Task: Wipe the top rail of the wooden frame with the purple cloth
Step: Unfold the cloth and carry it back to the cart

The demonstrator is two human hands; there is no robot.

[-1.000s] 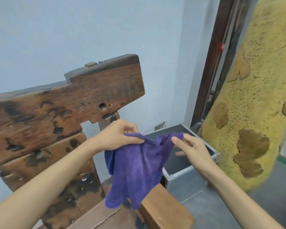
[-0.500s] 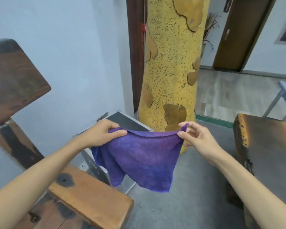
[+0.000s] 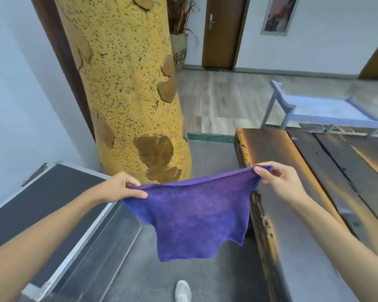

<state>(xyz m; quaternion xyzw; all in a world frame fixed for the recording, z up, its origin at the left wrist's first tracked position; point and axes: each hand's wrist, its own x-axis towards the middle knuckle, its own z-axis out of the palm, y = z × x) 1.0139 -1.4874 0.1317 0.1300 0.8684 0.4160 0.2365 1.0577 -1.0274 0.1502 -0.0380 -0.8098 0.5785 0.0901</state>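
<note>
The purple cloth [image 3: 192, 216] hangs spread out in the air in front of me, its top edge stretched between both hands. My left hand [image 3: 120, 189] pinches the cloth's left top corner. My right hand [image 3: 279, 182] pinches the right top corner, a little higher. The wooden frame and its top rail are out of view.
A thick yellow speckled column [image 3: 127, 88] stands straight ahead. A black case with metal edging [image 3: 39, 205] lies on the floor at left. A dark wooden table [image 3: 314, 171] fills the right side, with a blue bench [image 3: 327, 112] behind it. My white shoe [image 3: 183, 290] shows on the grey floor.
My view has swung right, so the wooden frame has left the picture. Both hands moved apart and stretched the cloth wide and flat.
</note>
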